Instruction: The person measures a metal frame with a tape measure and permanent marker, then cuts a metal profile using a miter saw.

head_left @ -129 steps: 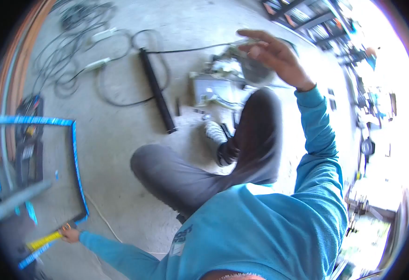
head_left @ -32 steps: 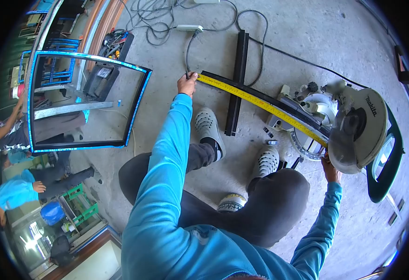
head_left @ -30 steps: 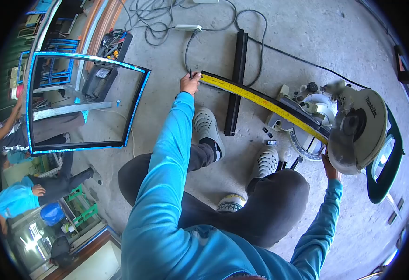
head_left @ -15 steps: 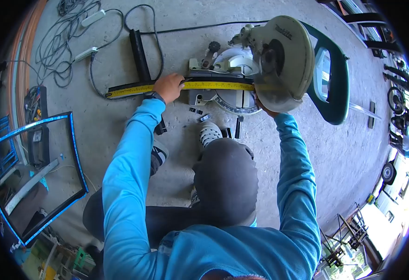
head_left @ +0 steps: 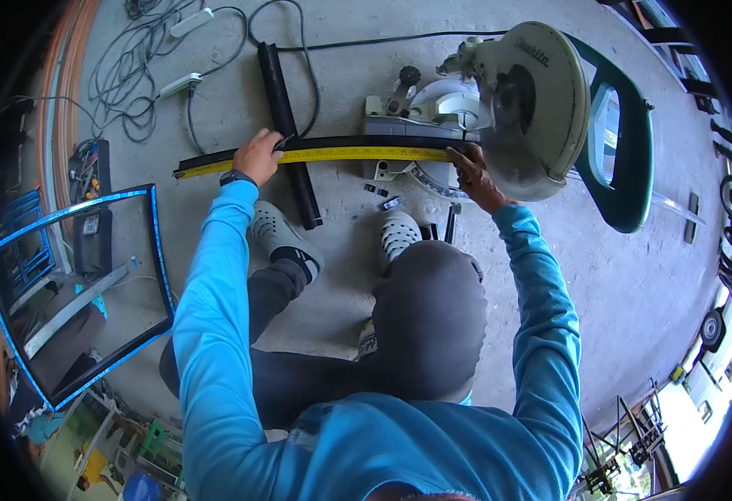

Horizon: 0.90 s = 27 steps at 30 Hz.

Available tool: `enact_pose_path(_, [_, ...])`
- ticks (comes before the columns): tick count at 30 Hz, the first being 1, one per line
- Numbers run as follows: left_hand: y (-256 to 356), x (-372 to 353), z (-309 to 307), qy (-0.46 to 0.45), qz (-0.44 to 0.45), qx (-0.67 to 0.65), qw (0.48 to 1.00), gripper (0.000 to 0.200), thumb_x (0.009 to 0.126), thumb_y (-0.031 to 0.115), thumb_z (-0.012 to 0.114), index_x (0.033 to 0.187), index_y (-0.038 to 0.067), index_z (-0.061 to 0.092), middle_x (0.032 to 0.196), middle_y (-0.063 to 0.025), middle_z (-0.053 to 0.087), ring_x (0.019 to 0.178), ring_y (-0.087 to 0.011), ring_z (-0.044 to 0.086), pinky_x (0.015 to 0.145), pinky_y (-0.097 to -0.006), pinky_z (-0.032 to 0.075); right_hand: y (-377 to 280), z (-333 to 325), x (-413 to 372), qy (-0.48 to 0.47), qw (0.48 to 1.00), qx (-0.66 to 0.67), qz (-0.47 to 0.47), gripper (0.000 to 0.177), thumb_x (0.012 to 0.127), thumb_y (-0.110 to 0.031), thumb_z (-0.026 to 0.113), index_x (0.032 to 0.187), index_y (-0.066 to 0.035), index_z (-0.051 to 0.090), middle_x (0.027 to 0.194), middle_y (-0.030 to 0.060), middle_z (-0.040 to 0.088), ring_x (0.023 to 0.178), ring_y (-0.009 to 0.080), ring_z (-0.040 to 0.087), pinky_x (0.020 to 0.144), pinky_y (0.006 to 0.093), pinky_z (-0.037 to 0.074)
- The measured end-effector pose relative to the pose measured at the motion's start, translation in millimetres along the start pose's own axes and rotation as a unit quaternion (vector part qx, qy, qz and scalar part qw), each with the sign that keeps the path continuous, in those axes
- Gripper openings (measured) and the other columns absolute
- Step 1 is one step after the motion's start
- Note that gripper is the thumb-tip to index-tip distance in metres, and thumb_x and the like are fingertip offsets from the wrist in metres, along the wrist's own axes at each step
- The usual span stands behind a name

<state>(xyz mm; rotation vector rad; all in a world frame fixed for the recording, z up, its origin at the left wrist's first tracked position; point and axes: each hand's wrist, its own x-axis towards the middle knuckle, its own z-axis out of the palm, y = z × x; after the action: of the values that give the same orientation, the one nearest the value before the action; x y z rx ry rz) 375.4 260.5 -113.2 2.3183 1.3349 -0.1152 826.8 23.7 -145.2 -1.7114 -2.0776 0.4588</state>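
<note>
A long black profile bar [head_left: 341, 143] lies crosswise in front of me, its right part at the miter saw [head_left: 541, 108]. Along its near edge runs a yellow tape measure [head_left: 358, 154]. My left hand [head_left: 256, 157] is closed around the bar and tape left of the saw; a thin dark stick, perhaps a pen, pokes out by its fingertips. Beside the round blade guard, my right hand [head_left: 478, 179] is closed on the tape and bar near their right end. Beneath them a second black bar [head_left: 306, 200] lies on the floor, pointing away from me.
Small black offcuts [head_left: 376, 190] lie before the saw. Tangled cables [head_left: 124, 83] and a power strip [head_left: 181, 84] are at upper left. A blue-edged frame [head_left: 162, 250] stands at left, near a tool tray [head_left: 90, 225]. My shoes [head_left: 287, 238] are close to the bars.
Bar and tape have shifted left relative to the saw, with both hands. My right hand has come out from behind the blade guard. My left shoe now shows more fully.
</note>
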Motion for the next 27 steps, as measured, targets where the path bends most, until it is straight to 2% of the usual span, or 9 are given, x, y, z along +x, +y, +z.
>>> enact_pose_path(3, [27.0,4.1,-4.1,0.086,-0.03,-0.122,0.988,0.033,0.092,0.018,0.066,0.119,0.007,0.051,0.113,-0.0192,0.064,0.11,-0.0403,0.065,0.093,-0.048,0.051,5.9,20.0,-2.6,0.066,0.996,0.05,-0.023,0.079,0.078,0.012,0.073,0.147,-0.021,0.054,0.117,0.0169,0.054,0.092,0.0318,0.061,0.076,0.0408,0.053])
enact_pose_path(4, [24.2,13.6,9.0,0.101,-0.004,-0.186,0.977,0.034,0.094,0.015,0.063,0.121,0.007,0.043,0.102,-0.0144,0.06,0.093,-0.0288,0.065,0.084,-0.0425,0.053,4.1,15.0,-2.9,0.051,0.998,0.038,-0.013,0.077,0.079,0.011,0.073,0.147,-0.021,0.054,0.119,0.018,0.055,0.094,0.033,0.062,0.077,0.0419,0.053])
enact_pose_path(7, [64.1,28.2,8.3,-0.03,0.024,-0.285,0.958,0.024,0.097,0.015,0.06,0.113,0.005,0.046,0.103,-0.0096,0.06,0.087,-0.0192,0.062,0.075,-0.037,0.053,0.4,7.4,-0.6,0.016,1.0,-0.015,0.005,0.071,0.083,0.007,0.072,0.146,-0.022,0.055,0.124,0.0205,0.056,0.1,0.0358,0.063,0.08,0.0446,0.053])
enact_pose_path(11, [120.6,31.1,7.5,-0.218,-0.022,-0.495,0.841,0.028,0.098,0.01,0.057,0.126,0.007,0.057,0.103,-0.0028,0.058,0.082,-0.0119,0.057,0.07,-0.0268,0.051,12.7,21.4,-8.2,0.0,0.999,-0.008,0.04,0.066,0.085,0.003,0.07,0.144,-0.023,0.057,0.126,0.0214,0.057,0.102,0.038,0.063,0.082,0.0466,0.053])
enact_pose_path(12, [131.2,28.4,6.1,-0.237,-0.022,-0.495,0.836,0.048,0.094,0.014,0.065,0.141,0.01,0.055,0.103,-0.0003,0.055,0.087,-0.0111,0.055,0.077,-0.0253,0.05,15.6,22.4,-9.8,-0.003,0.999,-0.013,0.041,0.066,0.085,0.003,0.07,0.144,-0.023,0.057,0.126,0.0211,0.057,0.102,0.0381,0.062,0.083,0.0466,0.053])
enact_pose_path(16, [145.0,23.0,10.8,-0.275,0.078,-0.485,0.826,0.073,0.081,0.017,0.08,0.147,0.01,0.051,0.113,-0.0005,0.051,0.099,-0.013,0.047,0.097,-0.025,0.04,17.9,24.0,-10.4,-0.014,0.999,-0.011,0.047,0.068,0.083,0.002,0.072,0.144,-0.025,0.057,0.126,0.0205,0.057,0.102,0.0383,0.061,0.084,0.0468,0.052])
enact_pose_path(19, [151.1,28.0,17.4,-0.263,0.083,-0.466,0.84,0.074,0.08,0.017,0.081,0.147,0.011,0.05,0.113,-0.0007,0.05,0.099,-0.013,0.046,0.096,-0.0248,0.04,22.1,34.8,-10.2,0.015,0.999,0.033,0.031,0.07,0.082,0.003,0.073,0.143,-0.025,0.057,0.125,0.02,0.057,0.105,0.0379,0.061,0.086,0.0468,0.051])
enact_pose_path(22, [150.5,27.9,25.3,-0.27,0.09,-0.563,0.776,0.07,0.082,0.021,0.083,0.145,0.011,0.053,0.112,0.0005,0.05,0.099,-0.0113,0.048,0.092,-0.0235,0.042,24.9,33.0,-13.1,0.01,0.999,0.034,0.023,0.076,0.08,0.005,0.074,0.146,-0.026,0.054,0.124,0.0201,0.057,0.106,0.038,0.06,0.089,0.047,0.051])
enact_pose_path(27, [156.5,38.3,39.6,-0.196,0.027,-0.472,0.859,0.038,0.091,0.025,0.075,0.123,0.008,0.064,0.089,0.0001,0.058,0.08,-0.0101,0.054,0.08,-0.0245,0.049,31.5,45.8,-31.0,-0.024,0.999,0.02,0.02,0.086,0.081,0.005,0.075,0.153,-0.029,0.043,0.137,0.0254,0.052,0.114,0.0416,0.059,0.097,0.0485,0.05])
